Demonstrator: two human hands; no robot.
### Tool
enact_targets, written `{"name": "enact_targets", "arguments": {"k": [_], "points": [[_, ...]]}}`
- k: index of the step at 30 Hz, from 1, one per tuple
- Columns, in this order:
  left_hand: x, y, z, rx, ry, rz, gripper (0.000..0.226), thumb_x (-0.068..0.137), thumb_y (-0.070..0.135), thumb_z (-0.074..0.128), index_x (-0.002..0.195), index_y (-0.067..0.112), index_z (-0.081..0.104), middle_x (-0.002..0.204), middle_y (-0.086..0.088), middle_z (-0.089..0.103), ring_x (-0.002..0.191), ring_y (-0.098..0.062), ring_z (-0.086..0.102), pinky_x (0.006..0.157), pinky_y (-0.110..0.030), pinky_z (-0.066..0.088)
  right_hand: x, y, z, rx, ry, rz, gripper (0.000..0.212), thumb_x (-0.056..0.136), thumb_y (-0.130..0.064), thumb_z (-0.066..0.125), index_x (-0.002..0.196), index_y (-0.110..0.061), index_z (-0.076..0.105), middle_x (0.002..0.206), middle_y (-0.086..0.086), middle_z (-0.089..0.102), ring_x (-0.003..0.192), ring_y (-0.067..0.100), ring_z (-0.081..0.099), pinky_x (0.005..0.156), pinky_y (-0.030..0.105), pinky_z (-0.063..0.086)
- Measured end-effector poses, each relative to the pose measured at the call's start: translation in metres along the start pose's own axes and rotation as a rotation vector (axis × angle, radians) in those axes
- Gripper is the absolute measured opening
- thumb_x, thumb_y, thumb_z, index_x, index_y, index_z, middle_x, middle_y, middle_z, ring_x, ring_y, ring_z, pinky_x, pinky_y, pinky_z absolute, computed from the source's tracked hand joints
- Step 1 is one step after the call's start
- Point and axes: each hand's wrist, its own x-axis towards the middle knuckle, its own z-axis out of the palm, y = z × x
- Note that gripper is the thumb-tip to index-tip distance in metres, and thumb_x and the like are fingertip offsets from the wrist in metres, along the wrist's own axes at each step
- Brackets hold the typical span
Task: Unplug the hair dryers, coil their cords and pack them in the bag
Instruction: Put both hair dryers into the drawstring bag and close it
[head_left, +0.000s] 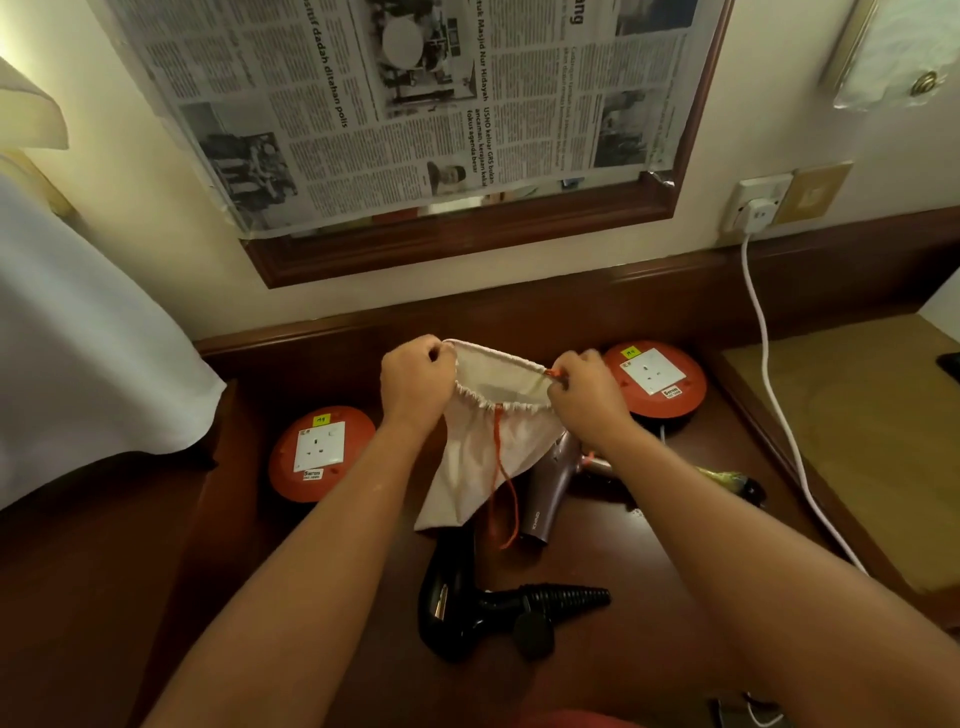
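Above the bench (649, 525), both hands hold a pale drawstring bag (480, 457) by its gathered rim and pull the mouth open between them. The left hand (415, 382) has its fingers curled round the left side of the rim; the right hand (584, 392) pinches the right side, where the orange drawstring (504, 493) comes out. A loop of that string hangs down the front of the bag and past its lower edge. The bag hangs slack and looks flat; I cannot tell whether anything is inside.

Under the bag two hair dryers lie on the dark wood. The pink dryer (548, 491) lies just beside and partly behind the bag's right edge, its handle pointing toward the person. The black dryer (452, 592) lies nearer the person, its top hidden by the bag's lower corner, with a ribbed black nozzle (563, 597) sticking out to the right and a round black plug (532, 634) touching it below. Their cords are mostly hidden.

Two orange reels with white sockets on top sit on the bench: the left reel (322, 454) beside the left forearm, the right reel (657, 379) just behind the right hand. A white cable (769, 374) runs from a wall socket (758, 205) down past the bench's right edge. Newspaper (405, 104) covers a framed mirror on the wall, and white cloth (78, 353) hangs at the left.
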Motion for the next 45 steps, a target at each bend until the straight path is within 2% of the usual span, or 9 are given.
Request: {"name": "enact_targets", "arguments": {"k": [4,9,15,20,26,28,31,40,45], "points": [[-0.007,-0.022,-0.003,0.105,-0.13,-0.108,0.021,0.091,0.021,0.052,0.076,0.009,0.062,0.079,-0.007,0.061,0.074,-0.022,0.055,0.06,-0.032,0.04,0.004,-0.006,-0.013,-0.059,0.192,-0.035,0.017,0.084,-0.02,0.061,0.096,-0.015,0.05,0.107,0.002,0.041,0.098,0.019,0.04,0.087,0.037,0.038],[-0.02,0.009,0.008,0.319,-0.489,0.164,0.046,0.087,0.036,0.057,0.131,0.028,0.048,0.137,-0.001,0.041,0.13,-0.025,0.03,0.102,-0.046,0.029,0.012,-0.013,-0.011,0.034,-0.025,-0.158,0.006,0.088,-0.01,0.057,0.085,-0.008,0.052,0.09,0.005,0.05,0.079,0.024,0.051,0.065,0.032,0.043],[-0.016,0.022,0.023,0.263,-0.53,0.236,0.031,0.095,0.032,0.048,0.074,0.014,0.061,0.072,-0.001,0.059,0.072,-0.023,0.058,0.064,-0.036,0.047,0.008,-0.015,-0.004,0.033,-0.1,-0.217,0.017,0.084,-0.003,0.056,0.079,-0.014,0.045,0.086,0.0,0.045,0.075,0.021,0.048,0.059,0.026,0.034],[-0.016,0.011,0.016,0.173,-0.272,0.143,0.041,0.091,0.028,0.051,0.053,0.014,0.043,0.052,0.0,0.045,0.056,-0.024,0.049,0.049,-0.029,0.028,0.0,-0.003,-0.005,0.166,0.002,-0.012,0.016,0.085,-0.003,0.054,0.092,-0.012,0.044,0.095,0.003,0.046,0.076,0.021,0.049,0.061,0.033,0.042],[-0.02,-0.001,0.008,0.184,-0.253,0.016,0.033,0.09,0.027,0.052,0.06,0.014,0.051,0.061,-0.002,0.051,0.062,-0.024,0.051,0.05,-0.026,0.03,0.007,-0.002,-0.014,0.172,0.033,-0.002,0.016,0.081,0.003,0.048,0.089,-0.009,0.044,0.079,0.004,0.049,0.065,0.017,0.044,0.051,0.028,0.032],[-0.022,0.001,0.006,0.239,-0.303,0.07,0.012,0.09,0.027,0.053,0.093,0.02,0.063,0.098,-0.003,0.061,0.088,-0.023,0.056,0.066,-0.03,0.044,0.01,-0.004,-0.017,0.154,-0.01,-0.039,0.014,0.081,0.004,0.047,0.087,-0.008,0.046,0.078,0.004,0.05,0.064,0.017,0.042,0.051,0.029,0.034],[-0.025,0.004,0.009,0.369,-0.337,0.315,0.06,0.087,0.029,0.057,0.142,0.028,0.033,0.135,-0.003,0.04,0.116,-0.022,0.044,0.09,-0.037,0.042,0.013,-0.01,-0.023,0.078,-0.098,-0.09,0.013,0.083,0.002,0.047,0.088,-0.009,0.051,0.083,0.008,0.057,0.067,0.021,0.048,0.056,0.035,0.042],[-0.012,0.015,0.011,0.372,-0.364,0.253,0.028,0.099,0.025,0.041,0.094,0.009,0.064,0.096,-0.009,0.063,0.088,-0.031,0.06,0.069,-0.036,0.044,0.017,-0.015,-0.025,0.045,-0.117,-0.142,0.015,0.081,-0.001,0.051,0.088,-0.013,0.056,0.085,0.003,0.06,0.078,0.025,0.058,0.068,0.042,0.052],[-0.001,0.011,-0.003,0.485,-0.342,0.167,0.035,0.102,0.032,0.035,0.104,0.013,0.064,0.102,-0.011,0.064,0.094,-0.033,0.06,0.072,-0.036,0.041,0.014,-0.005,-0.018,-0.042,-0.112,-0.088,0.009,0.082,-0.007,0.05,0.087,-0.014,0.053,0.088,0.003,0.057,0.078,0.026,0.056,0.067,0.041,0.051]]}}
